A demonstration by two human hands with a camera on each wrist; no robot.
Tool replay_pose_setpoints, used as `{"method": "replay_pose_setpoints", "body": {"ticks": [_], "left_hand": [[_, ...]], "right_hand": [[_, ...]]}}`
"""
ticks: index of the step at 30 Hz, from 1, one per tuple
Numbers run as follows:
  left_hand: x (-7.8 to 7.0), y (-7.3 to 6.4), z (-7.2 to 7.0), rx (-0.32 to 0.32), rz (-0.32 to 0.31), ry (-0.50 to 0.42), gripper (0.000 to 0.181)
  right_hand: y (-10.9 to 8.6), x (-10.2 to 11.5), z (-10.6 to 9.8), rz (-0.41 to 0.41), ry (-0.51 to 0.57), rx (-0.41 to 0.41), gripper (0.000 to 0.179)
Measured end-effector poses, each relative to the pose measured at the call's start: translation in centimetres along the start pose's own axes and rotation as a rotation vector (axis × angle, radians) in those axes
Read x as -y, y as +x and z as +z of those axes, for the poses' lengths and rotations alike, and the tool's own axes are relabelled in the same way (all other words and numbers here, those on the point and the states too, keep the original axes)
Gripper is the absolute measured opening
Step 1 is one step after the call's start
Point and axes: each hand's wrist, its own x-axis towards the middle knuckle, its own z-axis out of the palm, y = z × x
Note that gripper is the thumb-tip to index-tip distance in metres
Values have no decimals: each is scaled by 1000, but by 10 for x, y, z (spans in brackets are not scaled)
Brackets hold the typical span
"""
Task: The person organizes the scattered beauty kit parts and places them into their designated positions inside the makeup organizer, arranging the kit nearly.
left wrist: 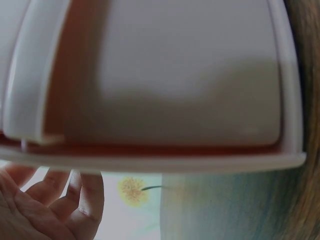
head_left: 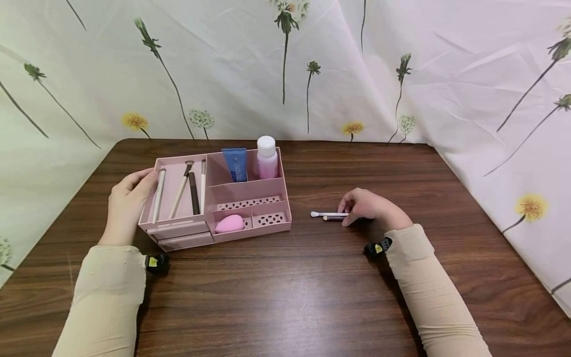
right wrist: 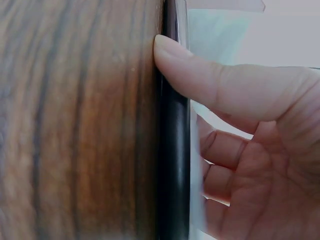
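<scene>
Here, scene: wooden tabletop (head_left: 312, 297) with a flowered cloth (head_left: 446, 74) draped behind and along its sides.
Left hand: left hand (head_left: 127, 201) rests against the left wall of the pink organizer (head_left: 250, 191), fingers relaxed and fairly straight, thumb on the top rim; nothing pinched.
Right hand: right hand (head_left: 368, 206) lies on the tabletop right of centre, fingers curled over two slim sticks; the right wrist view shows the thumb pressing the dark one down onto the wood.
Sticks: white brush (head_left: 327, 214) and dark pencil (head_left: 332, 218) lie side by side, touching, tips pointing toward the organizer, well apart from it.
Organizer: sits left of centre, toward the far edge; two drawers at its front left corner.
Left compartment: four brushes (head_left: 183, 188) leaning in it.
Back compartment: blue tube (head_left: 236, 163) and pink bottle (head_left: 266, 157) with a white cap, both upright, just beside each other.
Front compartment: pink sponge (head_left: 229, 224).
Left wrist view: blurred close-up of the organizer wall; fingers loose below it.
</scene>
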Motion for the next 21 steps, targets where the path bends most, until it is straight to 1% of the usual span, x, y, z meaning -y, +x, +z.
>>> {"method": "replay_pose_setpoints", "body": {"ticks": [8,17,21], "left_hand": [[0,-1,0,-1,-2,0,58],[1,0,0,1,4,-11,57],[0,0,0,0,2,-13,57]], "right_hand": [[0,-1,0,16,8,-1,22],[0,-1,0,16,6,-3,19],[-1,-2,-2,4,1,0,18]]}}
